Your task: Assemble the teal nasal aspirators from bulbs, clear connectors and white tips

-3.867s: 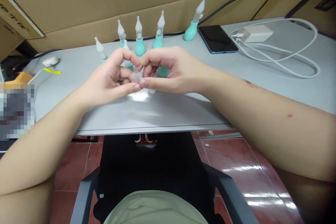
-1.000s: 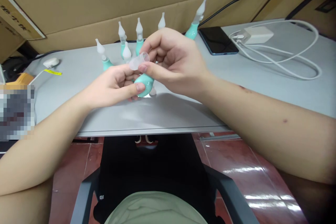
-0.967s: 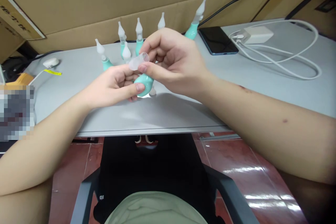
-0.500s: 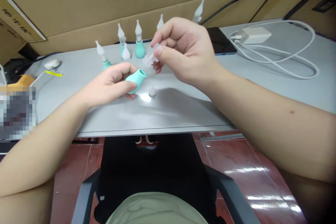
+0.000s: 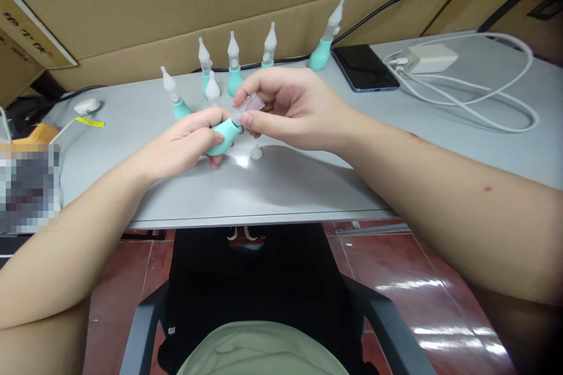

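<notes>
My left hand (image 5: 187,143) is wrapped round a teal squeeze bulb (image 5: 223,137), its mouth tilted up to the right. Between the thumb and fingers of my right hand (image 5: 292,106) is a clear plastic tube (image 5: 251,105), its lower end at the bulb's mouth; how deep it sits I cannot tell. A small white cap-like piece (image 5: 255,152) lies on the table just below. Behind my hands stand several nasal aspirators with teal bulbs and white tips, one of them (image 5: 234,70) near the middle. A loose white tip (image 5: 213,89) shows behind my left hand, its base hidden.
A black phone (image 5: 365,68) lies at the back right of the grey table (image 5: 308,193), beside a white charger (image 5: 433,59) with a looped cable. Another aspirator (image 5: 323,50) leans at the cardboard wall. A white round device (image 5: 87,106) sits at the left.
My right hand has moved down and left, bringing the clear tube from above the bulb to its mouth. My left hand keeps hold of the bulb, nearly in place.
</notes>
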Demonstrator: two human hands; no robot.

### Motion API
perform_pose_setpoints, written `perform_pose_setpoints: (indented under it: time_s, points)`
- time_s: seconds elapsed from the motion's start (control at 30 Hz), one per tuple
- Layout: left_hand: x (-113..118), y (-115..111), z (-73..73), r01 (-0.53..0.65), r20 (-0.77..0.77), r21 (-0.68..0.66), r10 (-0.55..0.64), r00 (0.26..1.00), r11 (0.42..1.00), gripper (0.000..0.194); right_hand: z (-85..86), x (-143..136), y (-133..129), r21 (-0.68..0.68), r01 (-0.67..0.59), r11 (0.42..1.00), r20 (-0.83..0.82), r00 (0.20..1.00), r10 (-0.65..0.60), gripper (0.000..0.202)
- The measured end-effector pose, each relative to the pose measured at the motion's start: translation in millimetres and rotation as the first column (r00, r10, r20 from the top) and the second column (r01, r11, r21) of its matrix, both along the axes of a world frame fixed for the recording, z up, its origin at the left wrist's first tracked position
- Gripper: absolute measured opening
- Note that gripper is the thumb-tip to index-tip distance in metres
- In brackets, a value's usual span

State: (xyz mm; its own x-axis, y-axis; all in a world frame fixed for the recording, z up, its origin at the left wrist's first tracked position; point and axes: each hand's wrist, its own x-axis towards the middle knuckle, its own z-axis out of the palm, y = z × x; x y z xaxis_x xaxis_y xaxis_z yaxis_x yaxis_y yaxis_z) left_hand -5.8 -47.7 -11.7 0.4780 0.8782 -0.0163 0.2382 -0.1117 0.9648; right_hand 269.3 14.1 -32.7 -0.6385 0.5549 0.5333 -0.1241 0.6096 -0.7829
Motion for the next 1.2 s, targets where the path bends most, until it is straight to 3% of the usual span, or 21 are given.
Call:
perform_pose_setpoints:
  time_s: [0.03,0.23,0.33,0.6,0.8,1.2]
  points:
    - [1,0,-0.1,0.015,-0.007,0.031,-0.014,1.0,0.999,0.003,-0.7,0,0,0.005,0.005,1.0,0.0,1.0,-0.005,0.05]
    - [7,3,1.3,0.078,-0.069,0.152,-0.068,0.995,0.985,0.067,-5.6,2,3,-0.009,-0.03,1.0,0.042,0.999,0.03,0.05]
    - [7,6,1.5,0.082,-0.059,0.171,-0.073,0.996,0.982,0.079,-6.4,2,4,-0.006,-0.071,0.997,0.022,0.997,0.071,0.049]
    - [4,7,-0.5,0.079,-0.048,0.172,-0.072,0.996,0.982,0.074,-3.5,1,3,-0.012,-0.084,0.996,0.008,0.996,0.084,0.04]
    - [-5,8,-5.2,0.114,-0.122,0.216,-0.089,0.988,0.97,0.063,-3.8,2,7,-0.008,-0.187,0.982,0.045,0.981,0.187,0.038]
    - [-8,9,-6.6,0.092,-0.188,0.287,-0.039,0.981,0.953,0.062,-0.9,5,-1,0.159,0.002,0.987,0.18,0.983,-0.031,0.026]
